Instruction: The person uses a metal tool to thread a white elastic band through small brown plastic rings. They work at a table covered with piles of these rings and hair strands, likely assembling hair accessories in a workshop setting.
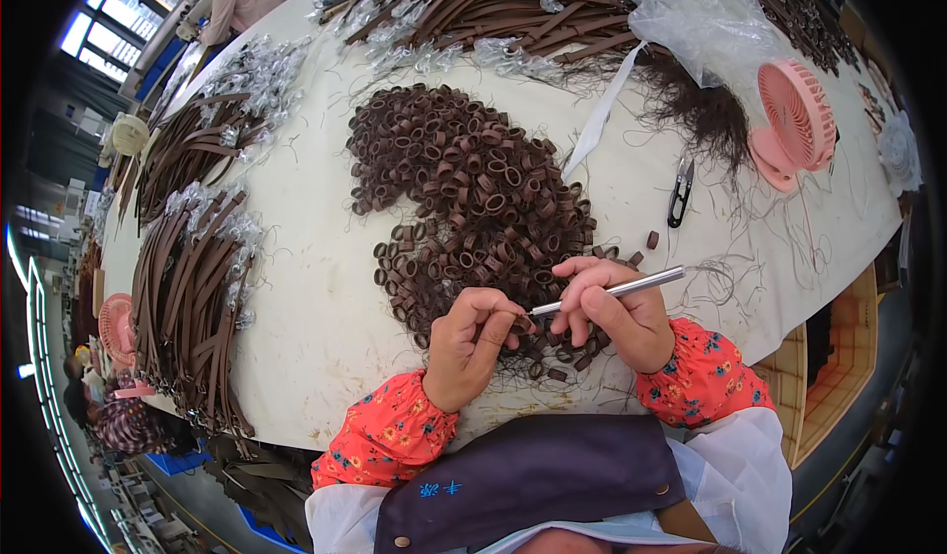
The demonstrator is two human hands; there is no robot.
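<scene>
My left hand (466,349) is closed in a pinch near the table's front edge, with a small brown strap loop (522,325) between thumb and fingertips. My right hand (623,315) grips a slim silver pen-shaped tool (646,284), which slants down to the left. Its thin tip is at the loop; whether they touch, I cannot tell. Just beyond both hands spreads a large heap of similar brown loops (473,174), with loose threads among them. A few single loops lie around my fingers and beside the right hand.
Black thread snips (681,194) and a pink fan (792,120) stand to the right. Brown straps with clear plastic wrapping (192,297) lie on the left, more straps (503,6) at the back. Dark thread clumps (705,110) lie back right. Another person (242,1) works far left.
</scene>
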